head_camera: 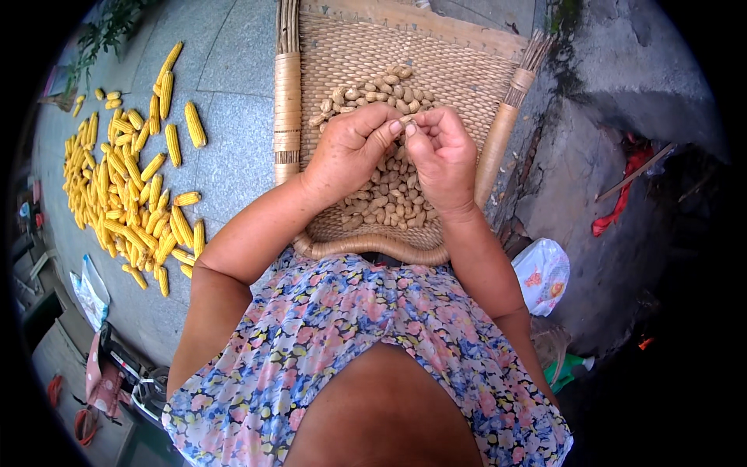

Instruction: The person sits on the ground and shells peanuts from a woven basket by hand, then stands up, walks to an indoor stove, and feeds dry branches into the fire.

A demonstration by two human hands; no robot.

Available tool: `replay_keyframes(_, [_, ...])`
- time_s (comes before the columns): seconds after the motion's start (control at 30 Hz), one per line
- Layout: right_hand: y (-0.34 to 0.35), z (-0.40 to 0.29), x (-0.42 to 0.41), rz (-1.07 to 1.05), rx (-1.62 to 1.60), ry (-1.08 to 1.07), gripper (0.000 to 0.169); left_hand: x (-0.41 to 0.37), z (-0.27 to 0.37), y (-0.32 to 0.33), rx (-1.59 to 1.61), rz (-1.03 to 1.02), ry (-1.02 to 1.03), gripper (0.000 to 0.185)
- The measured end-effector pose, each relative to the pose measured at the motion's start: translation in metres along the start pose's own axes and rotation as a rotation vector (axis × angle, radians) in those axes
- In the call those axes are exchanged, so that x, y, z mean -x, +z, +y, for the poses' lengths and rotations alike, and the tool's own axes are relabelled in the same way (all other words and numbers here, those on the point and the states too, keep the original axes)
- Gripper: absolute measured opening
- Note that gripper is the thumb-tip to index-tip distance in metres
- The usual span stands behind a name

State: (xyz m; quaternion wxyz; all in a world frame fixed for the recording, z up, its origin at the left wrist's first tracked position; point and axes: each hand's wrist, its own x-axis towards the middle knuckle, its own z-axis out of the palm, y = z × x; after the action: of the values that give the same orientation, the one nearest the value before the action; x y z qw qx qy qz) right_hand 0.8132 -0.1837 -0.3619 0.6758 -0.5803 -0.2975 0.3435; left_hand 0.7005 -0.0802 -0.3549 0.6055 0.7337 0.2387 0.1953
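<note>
A woven winnowing basket (461,70) with wrapped cane rims rests against my lap. Unshelled peanuts (394,192) lie in a heap inside it, some beyond my hands and more beneath them. Above the heap, my left hand (356,143) and my right hand (446,154) meet with thumbs and forefingers pinched together. Between the fingertips they hold a single peanut (408,119), mostly covered by the thumbs. Whether its shell is cracked cannot be made out.
Many yellow corn cobs (134,198) spread over grey paving tiles (230,134) on the left. At right are a white plastic bag (543,277), a green bottle (566,373) and red cloth (624,192) by a concrete edge. A parked vehicle (131,373) shows at lower left.
</note>
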Motion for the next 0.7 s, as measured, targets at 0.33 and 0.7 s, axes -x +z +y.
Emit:
replay_keyframes(0.33, [0.009, -0.004, 0.005, 0.016, -0.007, -0.095, 0.007, -0.004, 0.000, 0.002, 0.440, -0.045, -0.238, 0.021])
replay_keyframes(0.7, [-0.004, -0.015, -0.003, -0.141, 0.921, -0.687, 0.020, -0.011, -0.006, -0.001, 0.861, -0.153, -0.470, 0.026])
